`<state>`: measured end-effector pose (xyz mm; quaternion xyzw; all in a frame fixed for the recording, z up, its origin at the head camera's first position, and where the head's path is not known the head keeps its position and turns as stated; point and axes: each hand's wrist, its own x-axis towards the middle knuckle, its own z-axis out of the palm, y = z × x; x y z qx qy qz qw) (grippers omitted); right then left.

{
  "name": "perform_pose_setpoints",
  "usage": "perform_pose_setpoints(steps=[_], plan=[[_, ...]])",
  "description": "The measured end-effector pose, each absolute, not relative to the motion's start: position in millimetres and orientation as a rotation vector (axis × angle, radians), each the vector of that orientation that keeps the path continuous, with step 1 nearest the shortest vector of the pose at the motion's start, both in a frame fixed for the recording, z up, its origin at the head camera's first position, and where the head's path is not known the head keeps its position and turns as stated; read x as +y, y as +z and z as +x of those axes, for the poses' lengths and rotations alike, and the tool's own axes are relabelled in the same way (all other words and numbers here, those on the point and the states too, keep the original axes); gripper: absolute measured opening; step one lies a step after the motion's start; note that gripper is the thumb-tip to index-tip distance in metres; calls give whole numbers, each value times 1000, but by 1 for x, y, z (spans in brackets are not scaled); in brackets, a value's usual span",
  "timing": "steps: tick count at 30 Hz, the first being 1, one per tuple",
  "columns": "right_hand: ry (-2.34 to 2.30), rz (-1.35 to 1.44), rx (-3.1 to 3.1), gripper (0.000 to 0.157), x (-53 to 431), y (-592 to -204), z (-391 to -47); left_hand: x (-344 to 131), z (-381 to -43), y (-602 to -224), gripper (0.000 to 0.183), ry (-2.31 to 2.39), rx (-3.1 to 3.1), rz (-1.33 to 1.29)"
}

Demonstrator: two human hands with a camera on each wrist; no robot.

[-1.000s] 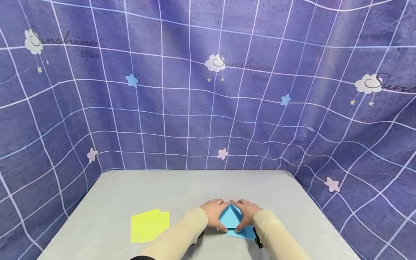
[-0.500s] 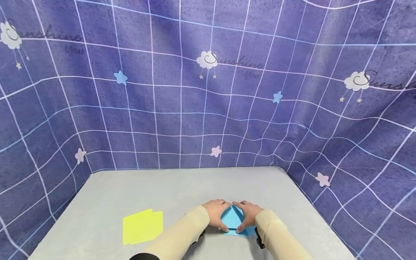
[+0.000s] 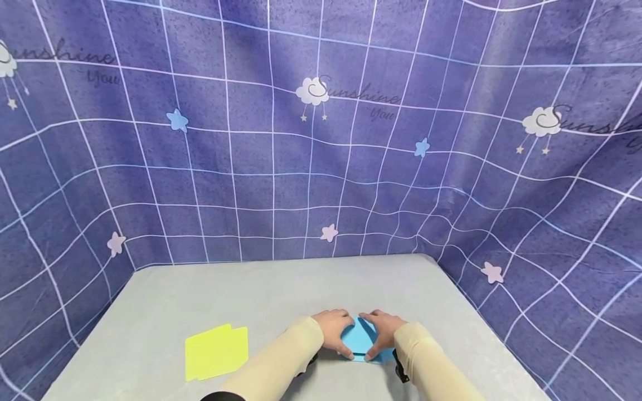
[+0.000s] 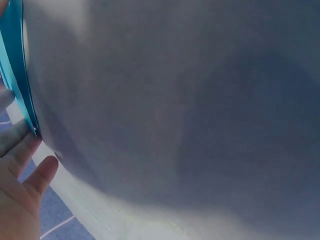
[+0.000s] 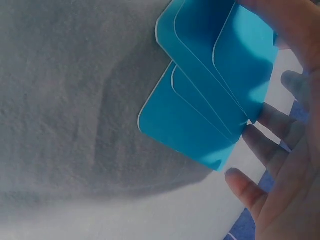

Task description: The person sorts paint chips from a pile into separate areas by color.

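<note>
Several bright blue cards (image 3: 359, 337) with rounded corners lie between my two hands. My left hand (image 3: 333, 329) grips their left side, thumb at the near edge and fingers at the far edge. My right hand (image 3: 384, 329) holds the right side in the same way, its thumb close to the other thumb. In the right wrist view, the blue cards (image 5: 175, 117) are fanned unevenly, with the fingertips along one edge. Only a thin strip of the blue cards (image 4: 17, 60) shows in the left wrist view, where fingers touch its end.
A loose overlapping group of yellow cards (image 3: 215, 352) lies left of my left forearm on the pale grey table (image 3: 271, 289). A purple gridded curtain (image 3: 261, 184) with clouds and stars hangs behind the table and along its sides.
Less blue card sticks out below and beside my right hand than before. Both hands keep their hold with little movement. The head view has shifted slightly to the right.
</note>
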<state>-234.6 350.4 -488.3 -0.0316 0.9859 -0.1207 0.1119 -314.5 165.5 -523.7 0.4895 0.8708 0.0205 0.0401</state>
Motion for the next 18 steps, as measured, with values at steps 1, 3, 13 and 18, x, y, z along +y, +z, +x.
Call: perform_pose_setpoints(steps=[1,3,13,18], plan=[[-339,-96,2898,99,350,-488,-234,165,-314,-524,82,57,2668,1501],[-318,-94,2905,96,349,-489,-234,163,-313,-522,81,57,2664,1505],[-258,-62,2922,87,349,-495,-237,158,-306,-510,80,-34,2662,1507],[-252,-41,2898,86,349,-495,-237,156,-306,-515,80,-50,2654,1503]])
